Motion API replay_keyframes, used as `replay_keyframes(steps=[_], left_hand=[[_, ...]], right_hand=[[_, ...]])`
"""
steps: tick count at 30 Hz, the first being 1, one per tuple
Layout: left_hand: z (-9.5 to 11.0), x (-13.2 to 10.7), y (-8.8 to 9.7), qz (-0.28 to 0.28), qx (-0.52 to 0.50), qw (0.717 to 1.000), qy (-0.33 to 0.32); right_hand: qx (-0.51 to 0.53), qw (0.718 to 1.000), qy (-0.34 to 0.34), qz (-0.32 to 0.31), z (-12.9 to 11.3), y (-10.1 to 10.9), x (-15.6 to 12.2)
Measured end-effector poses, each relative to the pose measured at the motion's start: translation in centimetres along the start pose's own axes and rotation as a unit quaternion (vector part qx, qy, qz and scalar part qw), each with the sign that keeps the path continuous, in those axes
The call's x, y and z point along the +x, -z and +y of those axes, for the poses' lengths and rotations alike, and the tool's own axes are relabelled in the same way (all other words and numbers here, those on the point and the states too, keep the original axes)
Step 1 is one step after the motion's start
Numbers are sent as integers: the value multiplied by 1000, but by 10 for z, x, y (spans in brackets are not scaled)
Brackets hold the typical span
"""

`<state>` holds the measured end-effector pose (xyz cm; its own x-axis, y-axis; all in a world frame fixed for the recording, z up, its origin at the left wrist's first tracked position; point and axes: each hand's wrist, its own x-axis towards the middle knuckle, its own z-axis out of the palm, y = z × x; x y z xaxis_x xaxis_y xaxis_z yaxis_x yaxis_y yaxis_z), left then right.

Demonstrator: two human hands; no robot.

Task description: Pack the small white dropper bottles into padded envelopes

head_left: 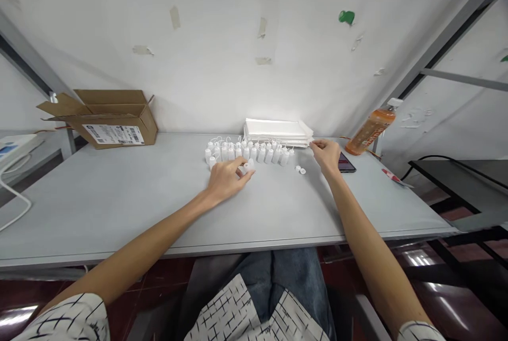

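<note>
A tight group of several small white plastic dropper bottles (248,151) stands upright on the pale grey table (119,193), with thin loops of tether above their caps. My left hand (227,179) rests in front of the group, its fingertips around a small white bottle (246,167) lying on its side. My right hand (326,154) is at the group's right, fingers pinched together beside a stack of white flat packets (278,132). Two small white caps (300,170) lie on the table between my hands, nearer my right hand.
A black phone (346,163) lies just past my right hand, near an orange pump bottle (371,129) tipped against the table's far corner. An open cardboard box (115,125) stands at the far left. A white cable (16,203) runs along the left side.
</note>
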<state>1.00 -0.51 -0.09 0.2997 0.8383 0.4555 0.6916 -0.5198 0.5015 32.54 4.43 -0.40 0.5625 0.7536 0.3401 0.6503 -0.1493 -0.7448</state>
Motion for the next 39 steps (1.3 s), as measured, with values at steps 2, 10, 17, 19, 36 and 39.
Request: replay_keyframes(steps=[2,10,17,19,36,39], left_hand=[[2,-2,-1,-19,-46,999,-18],[5,-13,-15,-107,-139,984,-31],[7,-16,-16,-136,-127,982,-41],[9,-15,-15,-145,-123,981,-40],[9,-14,-12,-176,-108,977,-44],[10,-14,-10,-181,-103,977,-54]], right_hand=[[103,994,45,-13,-14,2,-13],[254,937,111,-213,-68,6,-96],[265,896,120,-336,-67,2,-122],[275,887,112,-353,-67,4,-121],[273,847,99,-446,-63,6,-115],[261,845,99,-456,-61,8,-114]])
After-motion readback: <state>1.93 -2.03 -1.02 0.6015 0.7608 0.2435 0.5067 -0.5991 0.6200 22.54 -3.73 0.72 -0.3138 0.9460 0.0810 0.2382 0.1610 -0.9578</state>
